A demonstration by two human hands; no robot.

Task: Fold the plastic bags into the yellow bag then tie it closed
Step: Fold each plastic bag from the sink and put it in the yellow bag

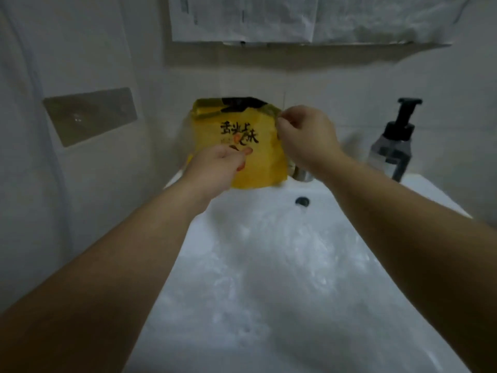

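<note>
A yellow bag [255,168] with black printed characters stands upright at the back edge of a white sink, its mouth open and dark inside. My right hand [304,135] pinches the bag's upper right edge with curled fingers. My left hand [217,165] is in front of the bag's lower left part, fingers bent against its front face. Clear plastic bags [269,265] lie crumpled in the sink basin below my arms; the picture is blurred and their outlines are hard to tell apart.
The white sink [183,332] fills the lower middle. A tap base [302,173] and overflow hole [302,201] sit behind the bag on the right. A pump bottle [392,149] stands at the right rear. Tiled wall is on the left, papers hang above.
</note>
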